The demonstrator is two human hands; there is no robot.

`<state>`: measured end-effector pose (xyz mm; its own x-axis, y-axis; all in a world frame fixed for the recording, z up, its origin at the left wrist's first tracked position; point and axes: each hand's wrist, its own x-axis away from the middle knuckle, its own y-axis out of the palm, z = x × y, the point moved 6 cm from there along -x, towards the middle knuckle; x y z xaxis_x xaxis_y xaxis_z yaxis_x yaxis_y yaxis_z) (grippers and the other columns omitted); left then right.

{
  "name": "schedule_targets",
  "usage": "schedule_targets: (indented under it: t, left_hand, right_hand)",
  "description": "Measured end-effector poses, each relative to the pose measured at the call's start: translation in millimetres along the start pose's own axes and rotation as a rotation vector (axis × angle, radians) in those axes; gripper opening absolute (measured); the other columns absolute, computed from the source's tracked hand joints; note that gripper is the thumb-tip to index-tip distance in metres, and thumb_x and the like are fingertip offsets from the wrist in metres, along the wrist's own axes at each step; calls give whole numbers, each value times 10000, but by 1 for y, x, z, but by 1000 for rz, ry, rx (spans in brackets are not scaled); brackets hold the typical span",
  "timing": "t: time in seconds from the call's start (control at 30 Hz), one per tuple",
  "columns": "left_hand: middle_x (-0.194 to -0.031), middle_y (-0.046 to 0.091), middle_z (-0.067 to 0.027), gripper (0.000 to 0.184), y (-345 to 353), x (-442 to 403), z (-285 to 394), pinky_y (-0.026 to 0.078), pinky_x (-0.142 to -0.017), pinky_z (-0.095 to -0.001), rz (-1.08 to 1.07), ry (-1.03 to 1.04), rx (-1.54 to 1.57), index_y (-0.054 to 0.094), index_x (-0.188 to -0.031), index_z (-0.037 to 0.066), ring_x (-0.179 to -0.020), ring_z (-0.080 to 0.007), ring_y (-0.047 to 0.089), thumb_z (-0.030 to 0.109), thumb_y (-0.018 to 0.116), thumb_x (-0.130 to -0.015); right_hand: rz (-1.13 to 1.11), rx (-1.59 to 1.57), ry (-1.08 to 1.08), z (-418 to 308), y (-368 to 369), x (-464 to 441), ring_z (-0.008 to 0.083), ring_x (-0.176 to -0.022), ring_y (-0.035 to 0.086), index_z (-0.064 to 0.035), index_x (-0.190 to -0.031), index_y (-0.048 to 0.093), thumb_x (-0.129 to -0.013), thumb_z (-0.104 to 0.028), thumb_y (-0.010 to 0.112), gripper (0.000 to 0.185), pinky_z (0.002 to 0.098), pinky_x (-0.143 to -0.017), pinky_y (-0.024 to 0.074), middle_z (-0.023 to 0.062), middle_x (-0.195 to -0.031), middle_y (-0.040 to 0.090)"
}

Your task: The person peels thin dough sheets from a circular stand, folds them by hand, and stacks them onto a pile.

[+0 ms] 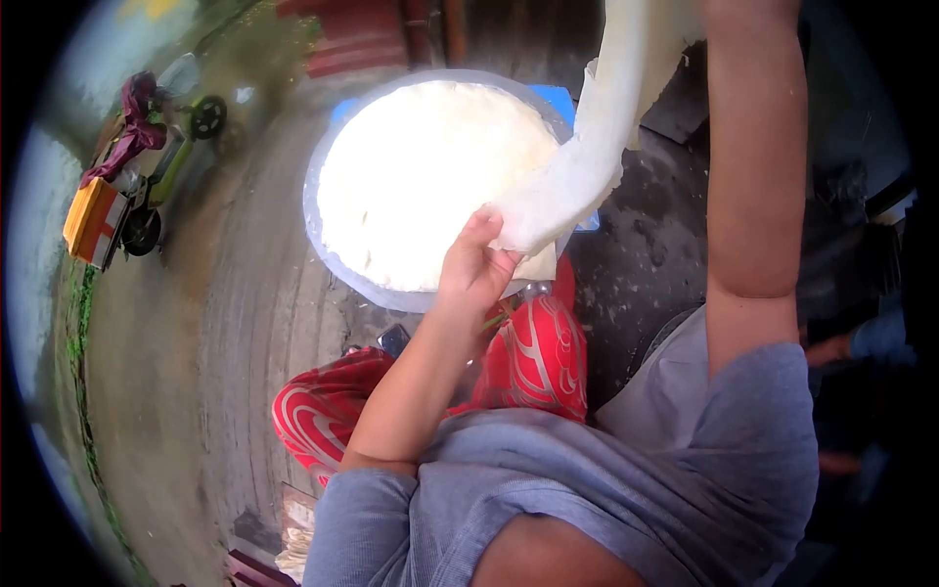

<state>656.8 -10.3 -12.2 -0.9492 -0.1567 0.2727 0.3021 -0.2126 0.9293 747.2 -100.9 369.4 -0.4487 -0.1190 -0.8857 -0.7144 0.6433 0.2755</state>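
Pale sheet gripped at its lower end by the left hand

A long, pale, flexible sheet (599, 142) rises from the left hand (477, 262) to the top edge of the view, beside the raised right forearm (755, 166). The left hand pinches the sheet's lower end, thumb above and fingers curled beneath, over the near right part of a broad, round white slab (430, 181). The slab lies on a translucent covering (315, 220). The right hand is beyond the top edge, so whether it is grasping or released cannot be told.
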Motion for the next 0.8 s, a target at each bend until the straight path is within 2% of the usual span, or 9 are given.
schedule_targets:
  t: [0.13, 0.2, 0.3, 0.4, 0.47, 0.53, 0.63, 0.73, 0.8]
  left_hand:
    - [-1266, 508, -81, 531, -8, 8, 53, 417, -1035, -438, -6, 305, 291, 427, -1308, 109, -1180, -260, 505, -65, 558, -824]
    - [-1278, 503, -82, 595, -21, 10, 72, 405, -1047, -415, -41, 361, 261, 399, -1346, 120, -1190, -249, 496, -80, 561, -809]
    - [-1322, 477, -83, 742, -17, 24, 87, 368, -1077, -371, -79, 398, 198, 338, -1421, 141, -1225, -222, 463, -127, 559, -766]
    - [-1364, 438, -93, 717, -9, 33, 97, 359, -1081, -367, -259, 387, 4, 379, -1393, 98, -1237, -228, 451, -154, 542, -743]
    - [-1352, 447, -91, 701, -15, 40, 106, 360, -1080, -357, -270, 374, -12, 387, -1384, 90, -1237, -229, 450, -152, 543, -744]
    - [-1321, 470, -100, 638, -32, 37, 116, 389, -1047, -340, -253, 367, -27, 420, -1351, 75, -1203, -216, 466, -128, 557, -761]
    - [-1310, 480, -119, 608, -48, 32, 124, 418, -994, -329, -16, 430, -270, 431, -1341, 62, -1145, -205, 492, -100, 584, -776]
    - [-1350, 426, -139, 577, -38, 32, 119, 421, -949, -313, 164, 451, -523, 431, -1334, 34, -1116, -192, 494, -46, 619, -795]
    - [-1406, 358, -149, 580, -31, 30, 112, 362, -1009, -344, 187, 482, -607, 404, -1345, 12, -1183, -214, 452, 30, 646, -818]
  right_hand:
    - [437, -1169, 1114, -5, -44, -14, 246, -894, 648, 18, -1000, 543, -910, -114, 575, 163, 342, -864, 526, 167, -970, 638]
    - [448, -1199, 1078, 19, -44, 5, 249, -900, 647, 20, -997, 542, -911, -112, 574, 161, 348, -867, 525, 170, -977, 636]
    - [-44, -86, -139, -15, -44, -9, 256, -913, 645, 24, -1006, 536, -912, -108, 571, 166, 358, -885, 519, 178, -995, 631]
    - [352, -1252, 1119, 21, -35, -10, 265, -918, 644, 26, -1023, 530, -914, -110, 567, 178, 363, -903, 511, 177, -1009, 629]
    - [200, -43, -21, 7, -51, -33, 273, -926, 647, 26, -1026, 529, -915, -109, 564, 178, 368, -915, 505, 180, -1016, 629]
    - [308, -569, 527, 0, -59, -48, 275, -935, 647, 26, -1022, 531, -916, -108, 561, 173, 367, -916, 505, 181, -1015, 630]
    - [-267, -180, -116, -19, -4, -16, 274, -958, 646, 24, -1013, 535, -918, -103, 553, 159, 363, -922, 504, 188, -1023, 629]
    - [320, -1200, 1243, 14, 7, -9, 271, -962, 645, 26, -1017, 533, -915, -99, 558, 163, 360, -921, 505, 179, -1013, 629]
    - [34, -442, 351, 27, 17, -17, 243, -906, 642, 16, -1007, 546, -910, -115, 576, 166, 345, -891, 513, 157, -986, 628]
